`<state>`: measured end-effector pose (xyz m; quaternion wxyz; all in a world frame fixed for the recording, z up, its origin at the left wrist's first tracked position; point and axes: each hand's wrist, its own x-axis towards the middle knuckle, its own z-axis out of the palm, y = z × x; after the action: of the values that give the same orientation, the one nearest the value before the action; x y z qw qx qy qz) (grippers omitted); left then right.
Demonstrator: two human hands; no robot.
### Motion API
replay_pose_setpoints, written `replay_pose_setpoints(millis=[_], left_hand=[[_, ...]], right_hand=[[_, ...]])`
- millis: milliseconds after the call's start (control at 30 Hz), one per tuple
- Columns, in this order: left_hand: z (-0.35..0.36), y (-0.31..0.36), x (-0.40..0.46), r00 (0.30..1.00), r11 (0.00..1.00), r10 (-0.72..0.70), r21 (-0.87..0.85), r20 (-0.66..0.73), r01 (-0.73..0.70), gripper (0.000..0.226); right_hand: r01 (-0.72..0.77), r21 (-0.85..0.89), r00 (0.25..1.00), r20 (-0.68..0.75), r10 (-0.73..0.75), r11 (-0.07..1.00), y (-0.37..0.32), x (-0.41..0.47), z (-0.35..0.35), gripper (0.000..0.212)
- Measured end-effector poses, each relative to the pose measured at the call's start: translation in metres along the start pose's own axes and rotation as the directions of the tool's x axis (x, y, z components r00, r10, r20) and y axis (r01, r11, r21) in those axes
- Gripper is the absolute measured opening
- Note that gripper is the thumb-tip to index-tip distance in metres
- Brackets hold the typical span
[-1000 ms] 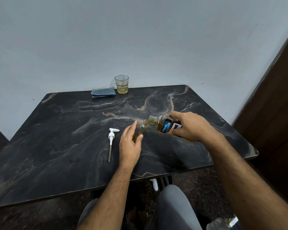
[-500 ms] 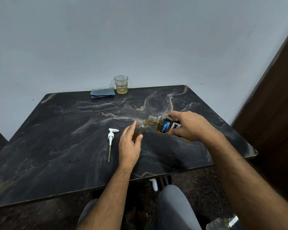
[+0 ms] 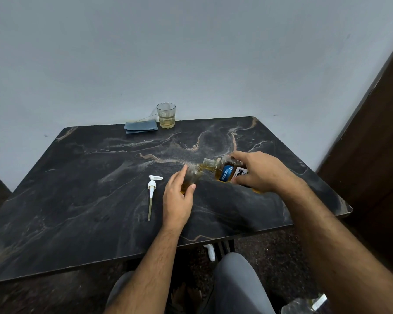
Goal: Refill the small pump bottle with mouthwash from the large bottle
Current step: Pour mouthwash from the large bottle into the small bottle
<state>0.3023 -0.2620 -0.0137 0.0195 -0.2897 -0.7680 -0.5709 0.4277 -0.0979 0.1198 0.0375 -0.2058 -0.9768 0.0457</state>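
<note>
Plain wall, dark marble table [image 3: 82,177]. Left hand [image 3: 177,198] grips small bottle [image 3: 192,175] steady near right edge; right hand [image 3: 256,173] grips large bottle [image 3: 222,169] tipped, necks meeting, so pour lands inside.

Amber mouthwash [image 3: 220,175]; black marbled table [image 3: 89,200]

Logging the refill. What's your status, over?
Left hand steadies small bottle. Right hand tips large bottle at its mouth. Pump head lies aside, clear.
</note>
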Motion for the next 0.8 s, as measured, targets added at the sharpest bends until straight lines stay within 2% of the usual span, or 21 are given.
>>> replay_pose_setpoints(millis=[800], left_hand=[[0.0003,-0.0015,-0.0001,1.000,1.000,-0.025,0.009,0.006,0.025,0.061]], right_hand=[[0.000,-0.017,1.000,0.007,0.000,1.000,-0.0032,-0.0003,-0.0053,0.058]])
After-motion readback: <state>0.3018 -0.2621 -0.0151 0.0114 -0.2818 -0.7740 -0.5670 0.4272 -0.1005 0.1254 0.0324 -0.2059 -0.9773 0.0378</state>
